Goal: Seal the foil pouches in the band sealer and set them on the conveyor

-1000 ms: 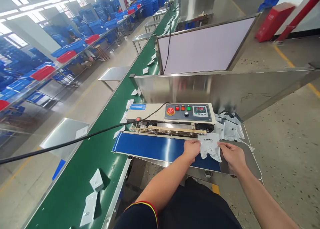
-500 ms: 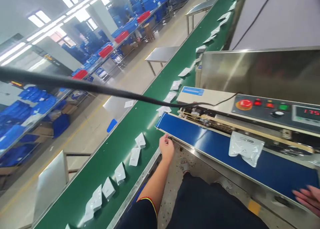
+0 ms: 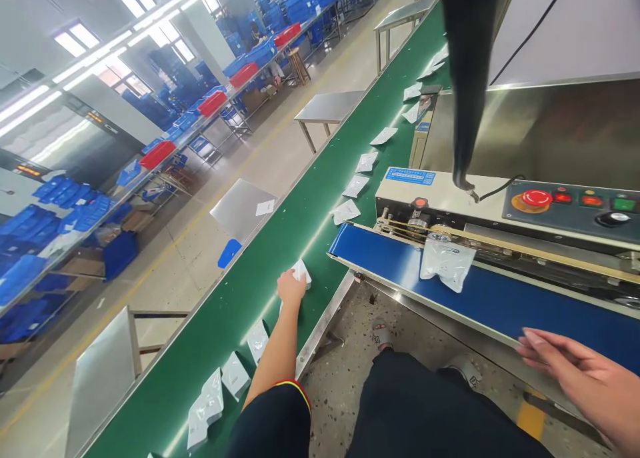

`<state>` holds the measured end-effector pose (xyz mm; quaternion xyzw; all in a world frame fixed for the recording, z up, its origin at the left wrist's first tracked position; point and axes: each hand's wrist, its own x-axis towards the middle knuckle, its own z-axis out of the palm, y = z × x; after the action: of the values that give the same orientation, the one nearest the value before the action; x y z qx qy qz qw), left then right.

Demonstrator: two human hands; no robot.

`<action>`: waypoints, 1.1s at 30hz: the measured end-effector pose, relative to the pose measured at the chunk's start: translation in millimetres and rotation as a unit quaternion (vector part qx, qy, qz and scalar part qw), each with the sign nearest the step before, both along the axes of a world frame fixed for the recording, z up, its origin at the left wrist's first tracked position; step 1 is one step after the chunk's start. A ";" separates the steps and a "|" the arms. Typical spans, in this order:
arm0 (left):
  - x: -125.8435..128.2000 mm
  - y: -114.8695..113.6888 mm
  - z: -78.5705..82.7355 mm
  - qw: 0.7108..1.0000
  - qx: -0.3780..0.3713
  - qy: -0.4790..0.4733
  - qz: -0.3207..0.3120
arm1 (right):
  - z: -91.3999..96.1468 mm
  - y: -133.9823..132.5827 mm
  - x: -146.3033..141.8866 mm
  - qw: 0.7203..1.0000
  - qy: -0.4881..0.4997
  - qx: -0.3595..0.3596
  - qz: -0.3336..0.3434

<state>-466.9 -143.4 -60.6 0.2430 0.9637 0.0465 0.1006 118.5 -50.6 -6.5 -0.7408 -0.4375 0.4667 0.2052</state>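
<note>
My left hand [image 3: 291, 288] is over the green conveyor belt [image 3: 320, 178], its fingers closed about the near end of a small white pouch [image 3: 301, 271]. Part of that pouch is hidden under the hand. My right hand [image 3: 575, 368] hangs at the front edge of the blue belt [image 3: 505, 305] of a sealing machine, fingers stretched out and holding nothing. On the blue belt, a white plastic pouch [image 3: 447, 265] lies with its top edge at the sealing machine's guide bands [image 3: 440, 235].
Several white pouches [image 3: 257, 341] lie along the green belt, both nearer and farther. A control panel [image 3: 575, 205] with a red stop button [image 3: 536, 199] faces me. A dark cable [image 3: 470, 78] hangs in front of the view. Metal tables [image 3: 327, 108] stand beyond the belt.
My left hand has moved left from the blue belt's corner to a pouch on the green belt. The pouch on the blue belt has travelled left along the machine. The cable has swung right.
</note>
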 end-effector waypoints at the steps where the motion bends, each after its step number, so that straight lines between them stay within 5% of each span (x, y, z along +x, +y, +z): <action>1: 4.5 2.2 0.0 1.000 -0.015 -0.004 0.000 | 7.4 2.3 -9.7 0.999 0.027 -0.037 0.005; 3: 13.6 7.4 0.7 0.999 -0.039 -0.013 0.008 | 16.6 5.9 -22.0 0.994 0.065 -0.087 0.024; 6: 20.3 17.2 13.3 1.000 -0.021 -0.011 0.014 | 17.8 8.3 -22.8 0.993 0.031 -0.069 0.092; 9: 19.8 25.1 48.6 1.000 0.026 0.002 -0.007 | 16.3 7.5 -19.9 0.985 -0.010 -0.007 0.175; 12: 32.0 32.5 99.4 0.985 0.115 -0.085 -0.098 | 26.1 6.6 -38.2 0.961 0.029 0.077 0.265; 16: 99.2 63.7 156.0 0.885 0.179 -0.323 -0.283 | 55.8 10.5 -88.6 0.906 0.147 0.219 0.332; 19: 181.5 104.9 170.4 0.794 0.152 -0.455 -0.374 | 72.1 19.5 -104.8 0.864 0.175 0.328 0.339; 22: 271.6 141.8 157.9 0.713 0.171 -0.573 -0.365 | 70.2 28.3 -79.6 0.881 0.164 0.339 0.288; 26: 379.8 160.6 112.7 0.639 0.232 -0.675 -0.287 | 48.7 27.4 -5.5 0.954 0.151 0.260 0.020; 33: 516.4 165.8 45.0 0.719 0.190 -0.526 -0.413 | 14.9 23.0 113.3 0.943 0.142 0.130 -0.271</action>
<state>49.6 22.5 -15.6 0.5674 0.5307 0.3029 0.5520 231.8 -27.6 8.4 -0.7244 -0.2434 0.4326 0.4784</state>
